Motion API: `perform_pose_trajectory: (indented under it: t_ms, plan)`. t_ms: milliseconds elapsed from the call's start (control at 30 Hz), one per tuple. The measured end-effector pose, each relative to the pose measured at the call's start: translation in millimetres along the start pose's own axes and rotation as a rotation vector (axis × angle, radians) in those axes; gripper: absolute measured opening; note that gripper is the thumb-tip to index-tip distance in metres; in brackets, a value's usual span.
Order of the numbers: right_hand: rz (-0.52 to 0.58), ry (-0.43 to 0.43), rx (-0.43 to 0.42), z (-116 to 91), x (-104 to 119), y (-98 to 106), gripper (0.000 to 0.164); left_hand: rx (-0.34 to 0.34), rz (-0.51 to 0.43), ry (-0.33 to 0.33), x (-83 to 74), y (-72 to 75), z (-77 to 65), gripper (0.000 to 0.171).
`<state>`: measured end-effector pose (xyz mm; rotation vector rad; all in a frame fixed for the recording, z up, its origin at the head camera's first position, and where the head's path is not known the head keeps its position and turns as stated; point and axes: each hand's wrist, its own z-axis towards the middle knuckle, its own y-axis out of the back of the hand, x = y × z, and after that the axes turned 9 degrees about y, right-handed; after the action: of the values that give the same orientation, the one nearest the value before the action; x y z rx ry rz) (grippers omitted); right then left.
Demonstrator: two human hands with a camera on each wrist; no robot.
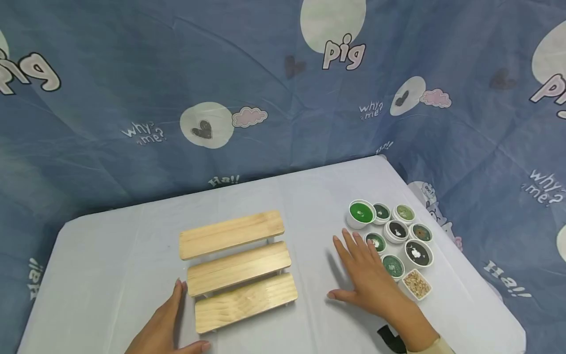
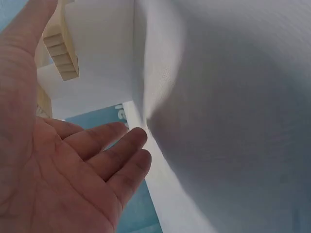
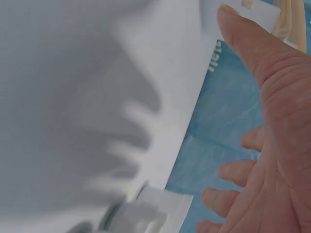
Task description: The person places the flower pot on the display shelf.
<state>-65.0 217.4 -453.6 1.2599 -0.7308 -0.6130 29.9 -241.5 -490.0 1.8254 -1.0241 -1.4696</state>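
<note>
A light wooden rack [image 1: 239,268] with three stepped slats stands on the white table. Just off its left end is my left hand [image 1: 159,322], fingers extended and thumb apart, holding nothing. In the left wrist view, slat ends [image 2: 63,56] show beyond the left hand [image 2: 77,170]. My right hand [image 1: 369,280] hovers palm down with spread fingers between the rack and a cluster of small white cups. Its fingers partly overlap the cups in the head view. Among them are a bright green cup [image 1: 361,212], a dark cup [image 1: 418,253] and a muted green cup [image 1: 392,266].
A square white dish [image 1: 416,285] of tan bits sits at the near end of the cups. Beside the right wrist lies a black strap-like piece [image 1: 391,339]. A blue printed cloth [image 1: 274,83] hangs behind the white table [image 1: 115,265].
</note>
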Motion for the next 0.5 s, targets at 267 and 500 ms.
perform_pose_trajectory:
  t_ms: [267,500]
  plan:
    - [-0.004,-0.082,-0.021,-11.4,-11.8,6.4,0.121,-0.02,0.001,0.001,-11.6,1.6,-0.5,0.138]
    - [-0.002,-0.189,-0.008,-23.5,-26.1,13.7,0.129,-0.006,-0.039,0.02,-18.0,0.2,1.0,0.137]
